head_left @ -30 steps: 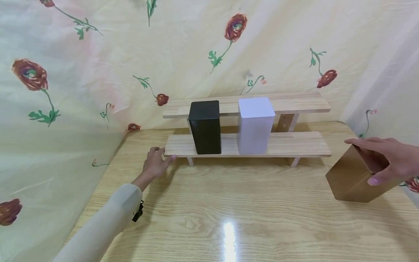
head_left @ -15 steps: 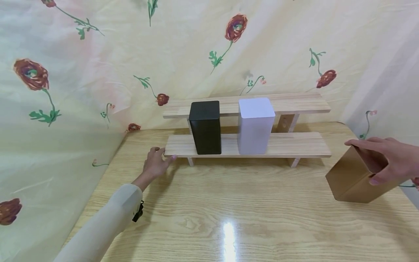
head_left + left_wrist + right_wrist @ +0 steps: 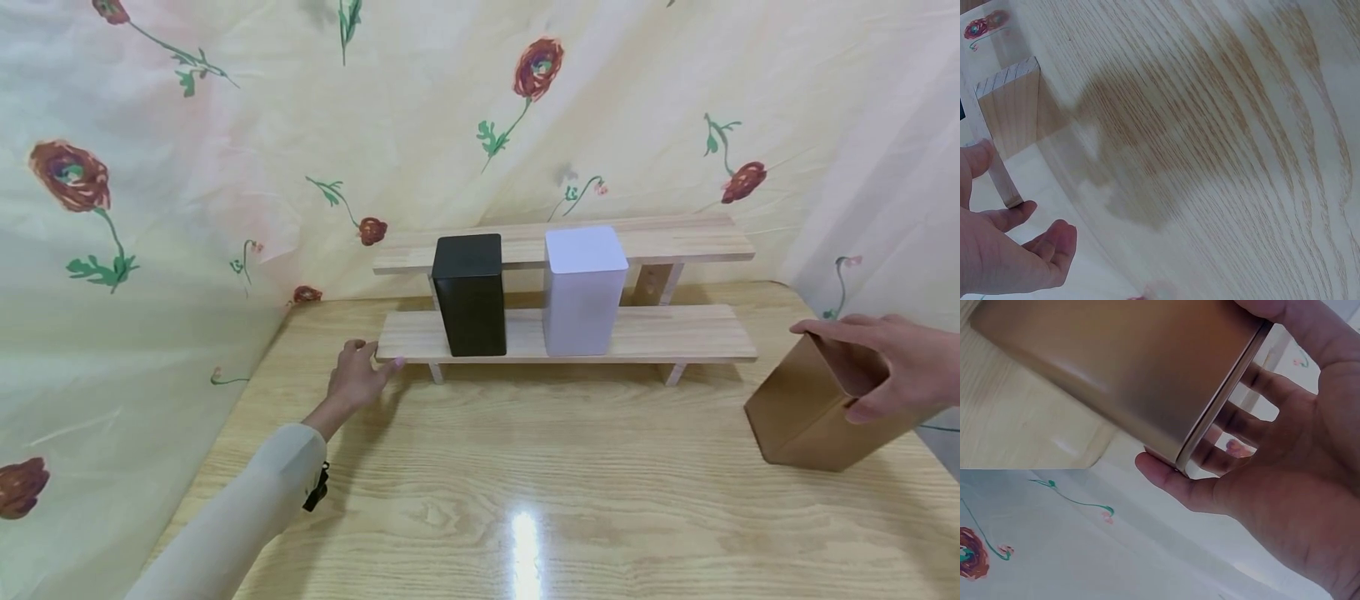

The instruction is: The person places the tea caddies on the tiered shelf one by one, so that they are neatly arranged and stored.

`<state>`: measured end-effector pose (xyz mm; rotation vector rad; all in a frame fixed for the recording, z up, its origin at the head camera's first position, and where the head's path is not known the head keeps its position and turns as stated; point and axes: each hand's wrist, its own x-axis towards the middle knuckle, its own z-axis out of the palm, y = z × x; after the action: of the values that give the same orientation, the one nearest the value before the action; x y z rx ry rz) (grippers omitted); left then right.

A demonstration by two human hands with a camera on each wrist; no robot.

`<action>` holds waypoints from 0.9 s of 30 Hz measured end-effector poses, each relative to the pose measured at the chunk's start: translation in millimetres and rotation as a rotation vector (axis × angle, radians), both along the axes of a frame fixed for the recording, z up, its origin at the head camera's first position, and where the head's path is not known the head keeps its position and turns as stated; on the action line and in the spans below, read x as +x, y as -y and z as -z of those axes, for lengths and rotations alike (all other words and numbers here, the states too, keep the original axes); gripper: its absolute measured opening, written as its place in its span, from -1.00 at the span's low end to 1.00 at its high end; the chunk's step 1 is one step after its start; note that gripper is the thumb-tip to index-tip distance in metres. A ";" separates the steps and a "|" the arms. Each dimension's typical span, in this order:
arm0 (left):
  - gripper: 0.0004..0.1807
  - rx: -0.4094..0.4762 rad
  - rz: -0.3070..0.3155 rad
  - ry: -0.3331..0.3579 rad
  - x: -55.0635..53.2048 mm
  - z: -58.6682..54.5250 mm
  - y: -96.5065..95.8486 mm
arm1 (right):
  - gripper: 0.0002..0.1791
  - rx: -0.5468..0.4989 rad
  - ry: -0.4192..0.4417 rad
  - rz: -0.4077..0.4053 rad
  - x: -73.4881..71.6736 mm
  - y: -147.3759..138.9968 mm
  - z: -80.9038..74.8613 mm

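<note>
My left hand [image 3: 354, 375] holds the left end of a two-tier wooden shelf [image 3: 697, 329] by its lower board. In the left wrist view, the thumb lies against the board [image 3: 1005, 178] and a finger touches its end. At the right, my right hand [image 3: 903, 367] grips the top of a gold box-shaped tin [image 3: 798, 408]. The right wrist view has the fingers and thumb spread around the lidded end of the tin [image 3: 1116, 369], near a seam. A black tin [image 3: 471, 312] and a white tin [image 3: 583, 308] stand side by side on the lower board.
The shelf stands at the back of a light wood-grain table [image 3: 450, 500]. Flower-printed cloth [image 3: 420, 108] hangs behind and along both sides. Above and behind the tins runs the upper board [image 3: 675, 237].
</note>
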<state>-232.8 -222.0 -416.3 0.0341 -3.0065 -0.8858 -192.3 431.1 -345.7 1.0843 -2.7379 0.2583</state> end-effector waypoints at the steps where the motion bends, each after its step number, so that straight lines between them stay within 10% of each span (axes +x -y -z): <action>1: -0.16 -0.001 0.000 0.000 -0.1 0.0 -0.2 | 0.43 0.002 -0.001 -0.004 0.2 1.0 -1.5; 27: -0.16 -0.017 0.009 -0.005 0.9 -1.1 -1.5 | 0.32 0.069 -0.036 0.025 5.6 35.9 -49.6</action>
<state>-231.9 -220.6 -415.1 0.0183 -3.0117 -0.8594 -186.7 395.2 -296.2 1.0597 -2.7451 0.1399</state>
